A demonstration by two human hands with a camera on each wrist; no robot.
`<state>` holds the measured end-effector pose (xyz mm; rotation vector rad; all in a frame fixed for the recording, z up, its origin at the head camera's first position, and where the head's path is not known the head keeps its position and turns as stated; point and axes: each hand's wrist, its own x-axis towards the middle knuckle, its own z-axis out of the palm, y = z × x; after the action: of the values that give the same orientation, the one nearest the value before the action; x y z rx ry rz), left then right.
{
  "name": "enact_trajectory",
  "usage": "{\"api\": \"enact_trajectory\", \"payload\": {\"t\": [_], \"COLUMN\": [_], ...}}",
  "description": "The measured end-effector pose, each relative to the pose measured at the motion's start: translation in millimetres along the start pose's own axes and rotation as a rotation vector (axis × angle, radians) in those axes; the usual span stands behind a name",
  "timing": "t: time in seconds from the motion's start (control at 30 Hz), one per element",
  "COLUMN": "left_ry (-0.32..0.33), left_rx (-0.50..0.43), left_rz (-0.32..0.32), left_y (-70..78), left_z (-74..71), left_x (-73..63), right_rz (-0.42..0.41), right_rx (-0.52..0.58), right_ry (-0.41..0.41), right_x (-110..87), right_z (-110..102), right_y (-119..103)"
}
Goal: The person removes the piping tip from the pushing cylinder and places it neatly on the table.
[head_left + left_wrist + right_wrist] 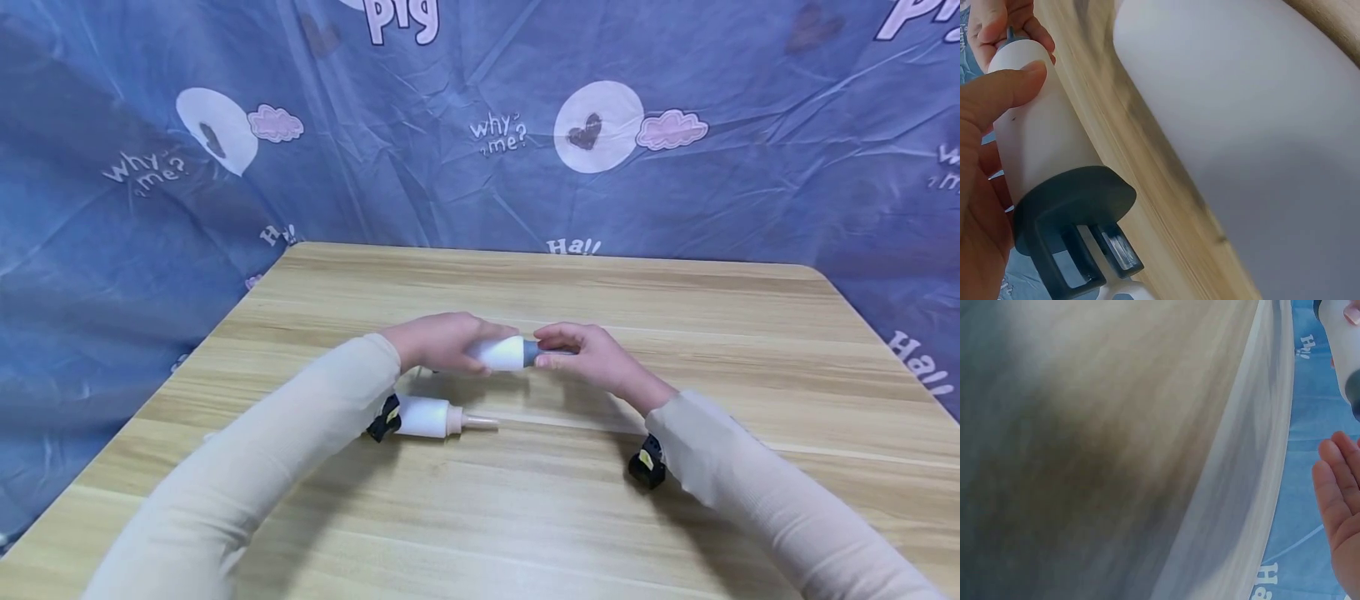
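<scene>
One blue cloth (435,183), printed with pale lettering, white circles and pink clouds, across the top and down the left edge of the head view. Below, filling the middle and bottom, a wood-grain worktop (570,517). Rising from lower left, a pale left sleeve (247,467); from lower right, a pale right sleeve (780,483). Near the centre, left hand (446,342) clamped round a white bottle (501,353), thumb along its side. Just right of that, right hand (592,358) with thumb and fingers apart around the dark nozzle (531,352); cannot tell whether touching. White bottle lifted above the worktop, nearly level, nozzle towards frame right; dark base (1072,206) at lower left of the left wrist view. Just below, at centre, a second bottle (423,417) lying on its side, partly hidden by the left sleeve. At the cuffs, small black wrist cameras (386,419). Smallest, a pinkish nozzle (480,422) on the second bottle, pointing right.
</scene>
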<state>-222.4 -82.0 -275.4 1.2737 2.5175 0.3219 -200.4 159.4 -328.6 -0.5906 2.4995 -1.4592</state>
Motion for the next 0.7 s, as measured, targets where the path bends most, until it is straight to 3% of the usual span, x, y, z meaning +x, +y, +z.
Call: {"api": "enact_trajectory", "payload": {"t": [0.7], "left_ry": [0.035], "left_rx": [-0.024], "left_rz": [0.01], "left_y": [3.6], "left_z": [-0.1], "left_x": [7.4], "right_rz": [0.042], "right_rx": [0.037], "right_ry": [0.08], "right_x": [2.2], "right_z": [4.5], "right_y": [-8.8]}}
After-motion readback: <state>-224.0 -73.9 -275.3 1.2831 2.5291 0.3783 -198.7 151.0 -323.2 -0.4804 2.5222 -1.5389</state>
